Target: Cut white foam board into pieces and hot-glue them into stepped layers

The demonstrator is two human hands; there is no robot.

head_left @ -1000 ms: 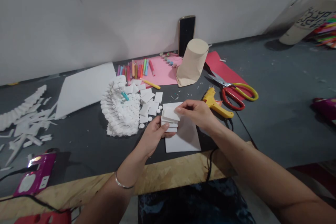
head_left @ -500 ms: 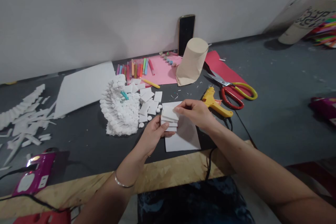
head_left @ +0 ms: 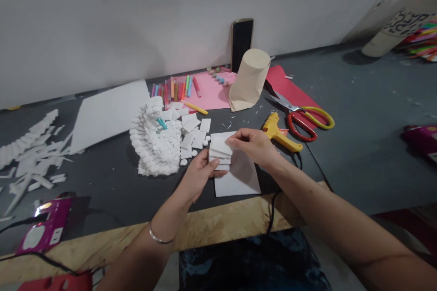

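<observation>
My left hand (head_left: 198, 177) grips a small stack of white foam rectangles (head_left: 220, 154) from below, thumb on its front. My right hand (head_left: 254, 145) pinches the top piece of that stack from the right. Both hands hover over a larger white foam sheet (head_left: 239, 177) lying on the dark mat. A white layered foam model (head_left: 155, 141) stands just left of the hands, with loose white foam pieces (head_left: 193, 134) between it and the stack.
A yellow glue gun (head_left: 282, 134) and red-and-yellow scissors (head_left: 303, 116) lie to the right. A beige paper cylinder (head_left: 249, 79), a phone (head_left: 241, 43), coloured pens (head_left: 177, 88) and pink paper sit behind. White foam scraps (head_left: 30, 154) lie far left; a purple power strip (head_left: 44, 227) lower left.
The hands and the stack hold almost the same place; the view has shifted very slightly.
</observation>
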